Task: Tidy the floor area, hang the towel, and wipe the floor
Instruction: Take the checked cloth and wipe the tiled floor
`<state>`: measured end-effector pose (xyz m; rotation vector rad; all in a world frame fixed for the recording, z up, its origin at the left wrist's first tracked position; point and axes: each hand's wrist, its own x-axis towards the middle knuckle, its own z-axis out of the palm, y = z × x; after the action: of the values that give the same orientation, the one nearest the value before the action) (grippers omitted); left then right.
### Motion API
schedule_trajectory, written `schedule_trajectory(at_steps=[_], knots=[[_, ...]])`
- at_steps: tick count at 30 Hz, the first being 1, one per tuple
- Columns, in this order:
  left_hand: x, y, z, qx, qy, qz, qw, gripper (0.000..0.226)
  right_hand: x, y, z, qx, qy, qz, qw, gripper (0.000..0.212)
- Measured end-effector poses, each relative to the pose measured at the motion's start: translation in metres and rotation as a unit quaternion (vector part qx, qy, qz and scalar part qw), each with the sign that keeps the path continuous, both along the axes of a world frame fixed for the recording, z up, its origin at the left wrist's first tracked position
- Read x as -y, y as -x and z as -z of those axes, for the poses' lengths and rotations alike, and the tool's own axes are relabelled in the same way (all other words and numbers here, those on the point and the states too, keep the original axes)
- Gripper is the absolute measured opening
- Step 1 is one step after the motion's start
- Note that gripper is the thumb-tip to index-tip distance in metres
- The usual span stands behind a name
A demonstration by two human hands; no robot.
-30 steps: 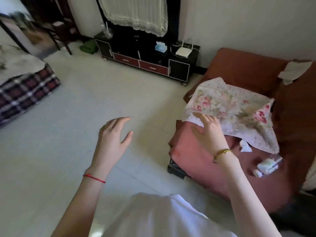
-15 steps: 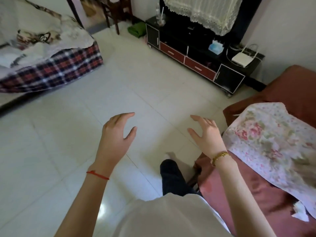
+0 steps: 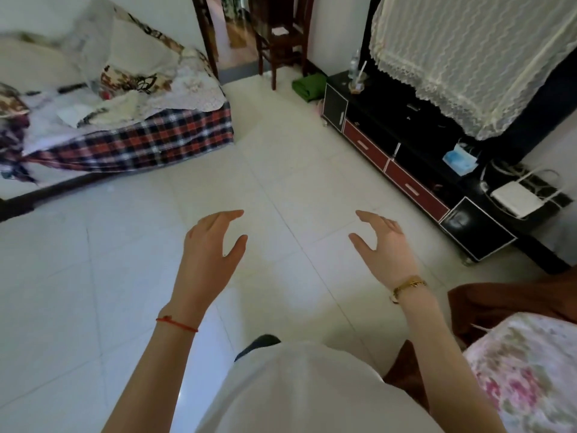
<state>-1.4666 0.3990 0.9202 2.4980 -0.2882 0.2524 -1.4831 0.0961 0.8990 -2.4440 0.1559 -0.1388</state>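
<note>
Both my hands hover above the pale tiled floor (image 3: 281,170) with nothing in them. My left hand (image 3: 210,254) has relaxed fingers and a red string on its wrist. My right hand (image 3: 384,248) is likewise relaxed, with a gold bracelet on the wrist. A floral cloth (image 3: 524,370) lies draped over the red-brown sofa (image 3: 499,304) at the lower right, apart from my right arm. A folded green cloth (image 3: 309,85) lies on the floor at the far end, beside the black cabinet.
A bed with a plaid cover (image 3: 150,142) and rumpled linen fills the upper left. A low black TV cabinet (image 3: 406,148) with red drawers runs along the right wall, under a lace cover (image 3: 468,57). A wooden chair (image 3: 281,39) stands by the doorway.
My view has swung left, away from the sofa toward the bed and doorway. My right hand left the floral cloth and now hovers over the floor beside my left hand.
</note>
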Motion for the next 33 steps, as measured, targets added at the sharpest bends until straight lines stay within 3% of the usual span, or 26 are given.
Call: schedule_trajectory(at_steps=[11,21,33], knots=[[0.036,-0.194,0.020,-0.010,-0.009,-0.022,1.000,0.041,0.029,-0.198,0.018,-0.012,0.002,-0.024,1.000,0.044],[0.056,-0.461,0.002,-0.002,-0.016,0.002,1.000,0.040,0.046,-0.467,0.000,-0.002,0.001,-0.013,1.000,0.044],[0.096,-0.726,0.015,-0.024,-0.018,0.039,0.999,0.040,0.082,-0.703,0.021,-0.033,-0.010,0.012,0.999,0.043]])
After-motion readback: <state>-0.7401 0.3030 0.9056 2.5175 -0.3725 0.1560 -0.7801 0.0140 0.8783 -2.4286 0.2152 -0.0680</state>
